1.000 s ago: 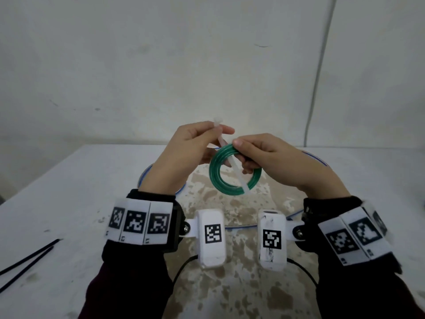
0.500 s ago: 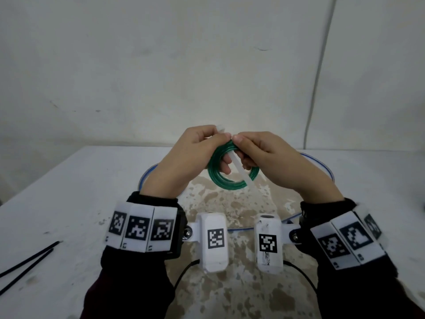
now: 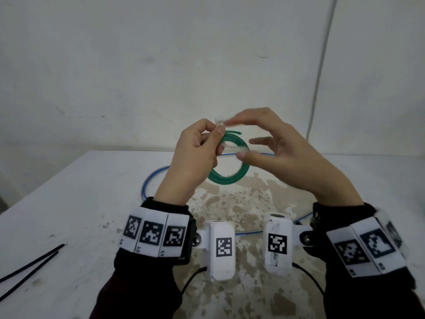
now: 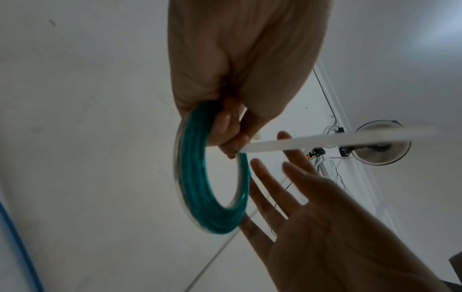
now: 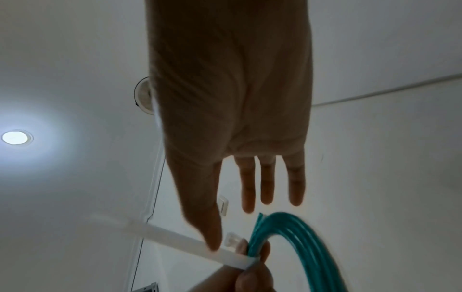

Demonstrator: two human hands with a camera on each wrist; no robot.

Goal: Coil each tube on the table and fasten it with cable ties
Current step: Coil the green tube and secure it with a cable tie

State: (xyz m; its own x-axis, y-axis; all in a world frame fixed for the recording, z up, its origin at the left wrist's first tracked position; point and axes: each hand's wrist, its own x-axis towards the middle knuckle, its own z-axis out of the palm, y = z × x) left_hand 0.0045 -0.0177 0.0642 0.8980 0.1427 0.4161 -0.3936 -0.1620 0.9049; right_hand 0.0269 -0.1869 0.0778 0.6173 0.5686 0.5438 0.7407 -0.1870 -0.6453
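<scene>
A small coil of green tube [image 3: 230,178] is held up above the table [image 3: 69,215]. My left hand [image 3: 217,132] pinches the coil at its top left together with a white cable tie [image 3: 235,148], which wraps round the strands. The tie's head [image 3: 218,120] sticks up above my thumb and its tail points right. In the left wrist view the green coil [image 4: 200,187] hangs from my curled fingers and the tie's tail [image 4: 325,140] runs right. My right hand [image 3: 243,139] is spread, fingers straight, beside the coil. In the right wrist view its thumb tip [image 5: 212,241] touches the tie strap [image 5: 175,237].
A long blue tube [image 3: 156,178] lies in a loose loop on the table behind and under my hands. Two black cable ties [image 3: 30,265] lie near the table's left edge. A white wall with a thin cable stands close behind the table.
Both hands have risen. My right hand has let go of the coil and tie and spread its fingers. The tie's tail now points right instead of hanging down across the coil.
</scene>
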